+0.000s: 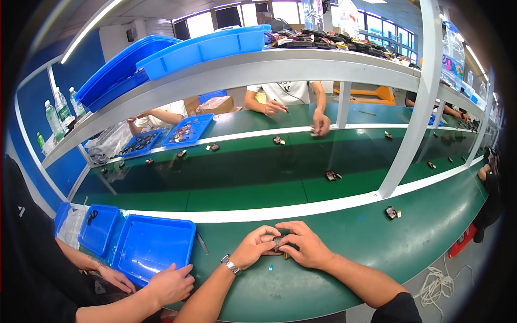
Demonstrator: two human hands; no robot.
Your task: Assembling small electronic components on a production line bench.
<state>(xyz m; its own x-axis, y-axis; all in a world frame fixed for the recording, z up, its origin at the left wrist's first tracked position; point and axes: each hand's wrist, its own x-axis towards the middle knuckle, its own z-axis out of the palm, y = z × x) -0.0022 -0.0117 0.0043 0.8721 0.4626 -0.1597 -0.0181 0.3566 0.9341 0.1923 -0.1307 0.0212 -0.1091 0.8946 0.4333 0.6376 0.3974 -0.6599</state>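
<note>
Over the green bench, my left hand [254, 247], with a metal-band watch on its wrist, meets my right hand [304, 246]. Between them they pinch a small dark electronic assembly [277, 244], its details mostly covered by my fingers. A bit of yellow shows at its lower edge, beside my right fingers. Just below, on the bench top, lies a tiny blue-and-white piece [271, 267]. Tweezers [202, 243] rest to the left, next to a blue tray. Farther right on the bench sits another small dark assembly [392, 213] with a white tab.
A co-worker's hand [171, 283] is close on my left, by the large blue tray [195, 237]. Beyond the white rail, a green conveyor belt [242, 195] carries several small assemblies. An upright post [413, 116] and overhead shelf [323, 60] stand ahead. Another person's hands [320, 124] work opposite.
</note>
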